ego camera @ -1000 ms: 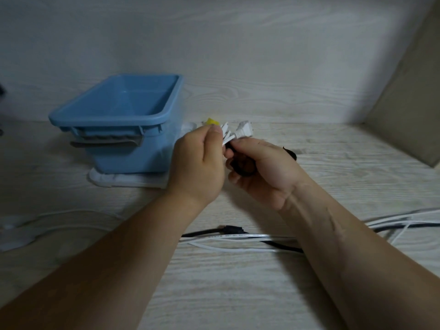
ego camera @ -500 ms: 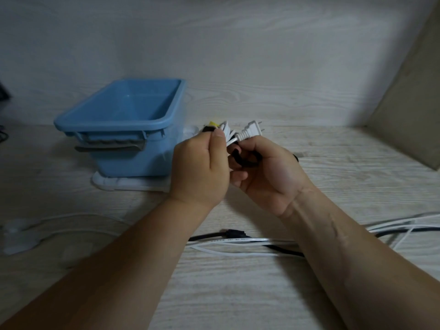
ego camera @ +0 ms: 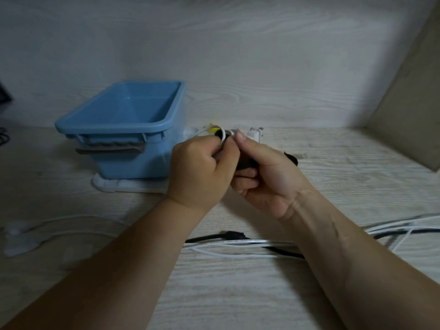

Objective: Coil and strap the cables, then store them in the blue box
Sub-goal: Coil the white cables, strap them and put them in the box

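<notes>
A: Where's the cable?

B: The white coil [ego camera: 222,137] sits between both hands, just right of the blue box [ego camera: 123,129]. The left hand [ego camera: 200,170] is curled round its loops, and the right hand [ego camera: 264,172] pinches the black strap [ego camera: 247,164] against it.

A: How will it handle?

B: Light and springy, I'd judge (loops like to fan out). Grip across the loops at the strap, not by the plug [ego camera: 255,133].

A: Room?

B: The box stands open, close on the left, and its rim is the only edge to clear. Loose cables [ego camera: 238,244] lie on the bench [ego camera: 345,167] under the forearms and might snag.
</notes>
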